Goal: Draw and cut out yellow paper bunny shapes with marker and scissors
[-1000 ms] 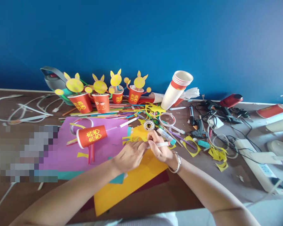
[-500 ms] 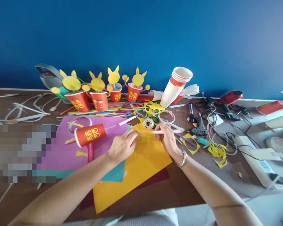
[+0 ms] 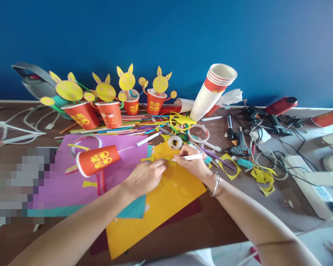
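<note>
My right hand (image 3: 193,165) is closed around a white marker (image 3: 194,157), its tip low over a small yellow paper piece (image 3: 171,163). The piece lies on a large orange-yellow sheet (image 3: 180,188). My left hand (image 3: 148,176) has its fingers together, pressing on the left part of the yellow piece; the fingertips partly hide it. Just beyond my hands lies a white tape roll (image 3: 175,142). To the left, a red paper cup (image 3: 98,161) lies on its side on a purple sheet (image 3: 55,173), with straws attached.
Several red cups with yellow animal heads (image 3: 157,101) stand along the wall. A tall stack of paper cups (image 3: 211,92) leans behind loose straws (image 3: 127,123). On the right are a glue gun (image 3: 240,145), tangled cables, yellow offcuts (image 3: 229,165) and a power strip (image 3: 308,184).
My right hand has tilted the marker and brought its tip down to the yellow piece. My left hand has shifted slightly down over the paper. The camera view has moved a little.
</note>
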Available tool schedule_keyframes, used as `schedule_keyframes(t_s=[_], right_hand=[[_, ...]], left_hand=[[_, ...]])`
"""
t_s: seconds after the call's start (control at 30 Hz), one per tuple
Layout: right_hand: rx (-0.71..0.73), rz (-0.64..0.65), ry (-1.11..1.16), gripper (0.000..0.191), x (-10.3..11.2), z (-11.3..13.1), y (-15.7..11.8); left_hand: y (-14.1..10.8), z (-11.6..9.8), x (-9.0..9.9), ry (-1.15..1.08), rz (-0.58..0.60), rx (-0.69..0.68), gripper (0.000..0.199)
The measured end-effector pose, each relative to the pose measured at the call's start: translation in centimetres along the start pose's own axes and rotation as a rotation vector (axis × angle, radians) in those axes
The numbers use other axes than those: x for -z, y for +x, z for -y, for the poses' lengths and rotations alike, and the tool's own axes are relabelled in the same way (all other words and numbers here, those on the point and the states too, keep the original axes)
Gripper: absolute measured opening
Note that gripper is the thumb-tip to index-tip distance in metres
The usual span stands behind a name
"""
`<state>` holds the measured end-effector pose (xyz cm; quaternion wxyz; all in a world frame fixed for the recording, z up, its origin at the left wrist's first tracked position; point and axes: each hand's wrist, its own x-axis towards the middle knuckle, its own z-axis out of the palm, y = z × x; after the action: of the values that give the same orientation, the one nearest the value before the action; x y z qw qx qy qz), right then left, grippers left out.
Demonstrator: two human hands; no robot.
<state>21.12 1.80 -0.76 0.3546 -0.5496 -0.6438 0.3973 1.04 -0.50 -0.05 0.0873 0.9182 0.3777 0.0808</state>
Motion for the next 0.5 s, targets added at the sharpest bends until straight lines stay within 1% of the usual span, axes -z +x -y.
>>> schedule_keyframes(t_s=[0.27,0.5], right_hand=[[0.017,0.038,-0.045,0.028,-0.22,-0.89,0.07],[0.037,0.053,-0.042,0.029,-0.26,-0.73,0.04]], left_hand=[[0.09,0.26,0.12,-0.057,0.037,0.008,0.030],[0.14,0.24,0.17,-0.059,0.050,0.023,0.029]])
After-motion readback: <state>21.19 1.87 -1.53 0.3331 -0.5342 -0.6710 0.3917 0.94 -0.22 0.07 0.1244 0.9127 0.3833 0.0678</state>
